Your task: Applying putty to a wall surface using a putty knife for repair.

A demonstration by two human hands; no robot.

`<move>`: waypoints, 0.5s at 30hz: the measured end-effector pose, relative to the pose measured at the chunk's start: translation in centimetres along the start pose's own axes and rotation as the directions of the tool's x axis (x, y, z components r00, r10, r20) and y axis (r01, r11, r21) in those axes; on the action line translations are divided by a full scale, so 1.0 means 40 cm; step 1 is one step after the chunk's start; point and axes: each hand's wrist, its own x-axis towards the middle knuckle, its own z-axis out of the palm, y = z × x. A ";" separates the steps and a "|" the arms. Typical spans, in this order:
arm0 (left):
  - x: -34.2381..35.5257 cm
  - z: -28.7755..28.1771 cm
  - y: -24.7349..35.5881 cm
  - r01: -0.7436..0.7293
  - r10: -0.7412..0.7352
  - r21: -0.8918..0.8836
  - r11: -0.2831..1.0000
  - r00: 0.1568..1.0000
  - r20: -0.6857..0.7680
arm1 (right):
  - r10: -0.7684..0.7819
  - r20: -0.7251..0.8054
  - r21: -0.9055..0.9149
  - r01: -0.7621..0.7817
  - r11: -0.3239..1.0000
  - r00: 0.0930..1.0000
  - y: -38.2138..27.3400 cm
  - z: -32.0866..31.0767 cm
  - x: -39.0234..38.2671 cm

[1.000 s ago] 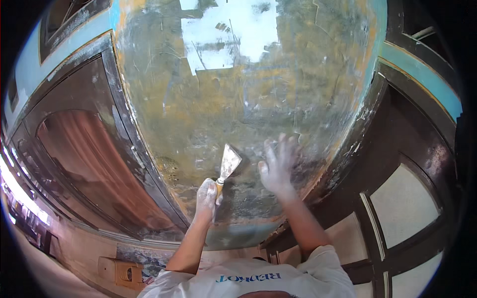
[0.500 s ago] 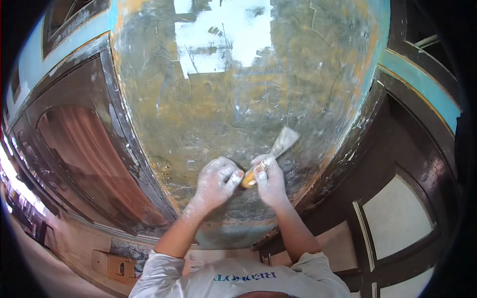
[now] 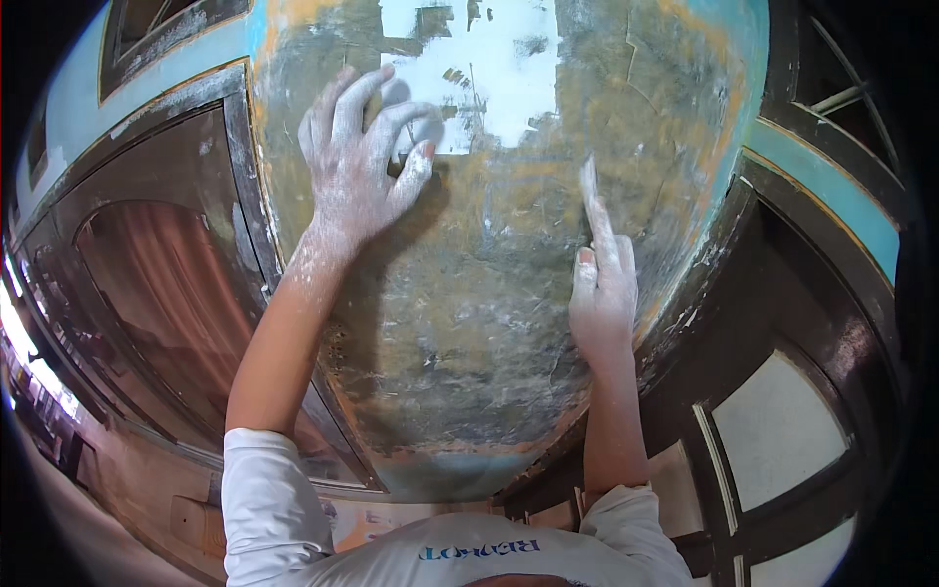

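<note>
Both hands are coated in white powder and raised before a worn, olive-brown wall [image 3: 509, 293]. My left hand [image 3: 357, 166] is up at the left, fingers spread and slightly curled, holding nothing. Its fingertips are near the lower left of a white patch [image 3: 518, 88] on the wall; whether they touch it I cannot tell. Lower and to the right, my right hand [image 3: 608, 284] is closed on a putty knife [image 3: 588, 179]. The blade points up the wall and appears nearly edge-on, a little blurred. The knife's yellow handle is hidden in the hand.
A dark-framed door or window with a reddish curtain [image 3: 181, 293] is on the left. Dark panelled woodwork with pale panels [image 3: 781, 430] stands on the right. Low at the left is a tan plastic stool [image 3: 196, 523], partly behind my sleeve.
My hands were together low on the wall, at the putty knife. My left hand has risen to the upper left and opened; the right has moved up and right, turning the blade upward.
</note>
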 end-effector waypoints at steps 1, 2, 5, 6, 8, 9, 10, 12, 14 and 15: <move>0.005 0.007 -0.003 -0.002 0.002 -0.004 1.000 1.000 -0.002 | -0.029 -0.013 -0.068 0.028 0.997 1.000 0.003 0.010 0.006; 0.007 0.015 -0.003 0.014 -0.014 0.036 0.999 1.000 0.006 | -0.028 -0.016 -0.070 0.026 0.997 0.999 -0.014 0.010 0.016; 0.007 0.029 -0.001 0.025 -0.027 0.067 0.997 0.999 0.034 | 0.093 0.189 -0.468 0.006 0.884 0.978 -0.034 0.018 0.041; 0.005 0.028 -0.003 0.023 -0.028 0.073 0.997 0.998 0.057 | 0.094 0.188 -0.471 0.005 0.882 0.978 -0.035 0.025 0.045; 0.002 0.036 -0.010 0.045 -0.048 0.059 0.997 0.998 0.049 | 0.136 0.187 -0.406 -0.050 0.912 0.973 -0.041 0.038 0.049; 0.002 0.035 -0.010 0.046 -0.048 0.041 0.998 0.997 0.052 | 0.136 0.187 -0.408 -0.049 0.912 0.973 -0.042 0.042 0.049; 0.001 0.035 -0.010 0.047 -0.048 0.024 0.999 0.997 0.055 | 0.151 0.172 -0.418 -0.067 0.906 0.973 -0.042 0.045 0.050; 0.000 0.035 -0.013 0.052 -0.053 0.027 0.998 0.997 0.051 | 0.166 0.156 -0.429 -0.084 0.899 0.974 -0.046 0.054 0.050; 0.000 0.028 -0.013 0.020 -0.021 0.043 0.999 0.999 0.037 | 0.153 0.119 -0.378 -0.098 0.921 0.981 -0.053 0.062 0.049; -0.001 0.029 -0.012 0.020 -0.021 0.042 0.999 0.999 0.036 | 0.153 0.117 -0.380 -0.098 0.920 0.981 -0.052 0.062 0.051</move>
